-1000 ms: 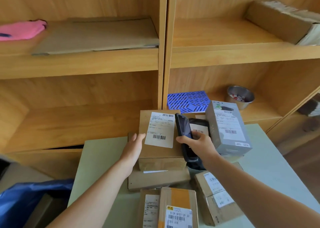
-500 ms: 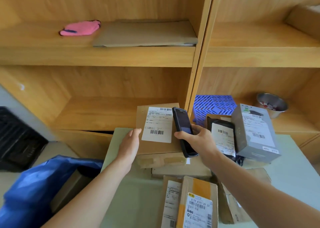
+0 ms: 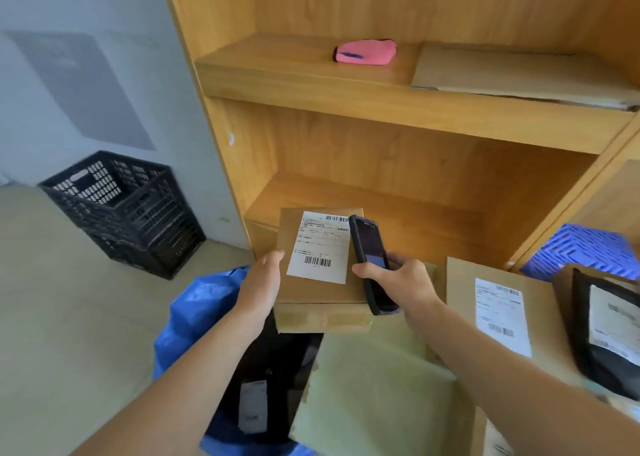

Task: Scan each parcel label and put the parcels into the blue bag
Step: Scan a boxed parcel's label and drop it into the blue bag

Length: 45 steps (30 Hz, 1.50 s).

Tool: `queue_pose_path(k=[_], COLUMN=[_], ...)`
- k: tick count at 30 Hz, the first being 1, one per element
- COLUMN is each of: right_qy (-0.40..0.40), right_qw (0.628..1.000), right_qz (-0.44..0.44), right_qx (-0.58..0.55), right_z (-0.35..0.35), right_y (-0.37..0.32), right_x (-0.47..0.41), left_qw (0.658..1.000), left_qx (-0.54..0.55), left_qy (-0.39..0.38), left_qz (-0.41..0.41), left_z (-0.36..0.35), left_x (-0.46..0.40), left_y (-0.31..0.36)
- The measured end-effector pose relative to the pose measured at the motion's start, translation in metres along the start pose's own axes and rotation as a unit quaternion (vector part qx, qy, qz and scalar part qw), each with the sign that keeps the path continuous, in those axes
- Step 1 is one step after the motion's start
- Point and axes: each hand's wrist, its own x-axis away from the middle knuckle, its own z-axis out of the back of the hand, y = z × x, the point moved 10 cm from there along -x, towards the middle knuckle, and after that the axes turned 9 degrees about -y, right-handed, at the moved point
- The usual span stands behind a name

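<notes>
From my head camera: I've swung left in the last second, and the brown cardboard parcel [image 3: 320, 275] has come off the pale green table [image 3: 374, 396] with me. It now hangs over the open mouth of the blue plastic bag [image 3: 187, 320], which was only a sliver at the edge a moment ago. I'd say the scan is done or nearly so, and the drop is next.

My left hand [image 3: 263, 282] holds the parcel's left edge, fingers lying fairly straight along it. My right hand [image 3: 398, 279] grips the black handheld scanner [image 3: 372, 265], fingers curled round it, hard against the parcel's right side.

The parcel is a flat box, tilted up toward me, with a white shipping label [image 3: 320, 248] carrying barcodes top and bottom and tape across its near edge. Inside the bag sits a dark pouch [image 3: 263, 396].
</notes>
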Motion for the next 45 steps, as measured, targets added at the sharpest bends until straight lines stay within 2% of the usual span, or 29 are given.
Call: queue_pose_path(k=[10, 16, 21, 25, 28, 37, 41, 45], right_qy=[-0.083, -0.099, -0.108, -0.112, -0.100, -0.095, -0.074, -0.017], right_qw=[0.996, 0.990, 0.982, 0.977, 0.974, 0.976, 0.977, 0.977], right_qz=[-0.034, -0.075, -0.118, -0.116, -0.097, -0.063, -0.035, -0.011], right_qx=[0.020, 0.067, 0.097, 0.142, 0.179, 0.183, 0.198, 0.214], right_z=[-0.141, -0.183, -0.207, -0.214, -0.210, -0.189, -0.157, -0.094], right_y=[0.018, 0.071, 0.131, 0.155, 0.153, 0.115, 0.091, 0.063], right_x=[-0.031, -0.057, -0.072, -0.072, -0.074, -0.069, -0.059, -0.036], left_qw=[0.993, 0.990, 0.982, 0.982, 0.990, 0.992, 0.998, 1.000], left_qx=[0.079, 0.081, 0.088, 0.074, 0.023, 0.041, 0.011, -0.014], left_qy=[0.087, 0.092, 0.090, 0.081, 0.085, 0.103, 0.051, 0.014], left_qz=[0.033, 0.064, 0.142, 0.156, 0.114, 0.065, 0.047, 0.010], left_z=[0.126, 0.140, 0.139, 0.135, 0.140, 0.137, 0.103, 0.051], left_x=[-0.018, -0.039, -0.059, -0.069, -0.074, -0.061, -0.061, -0.053], left_y=[-0.058, -0.108, -0.171, -0.199, -0.189, -0.139, -0.109, -0.066])
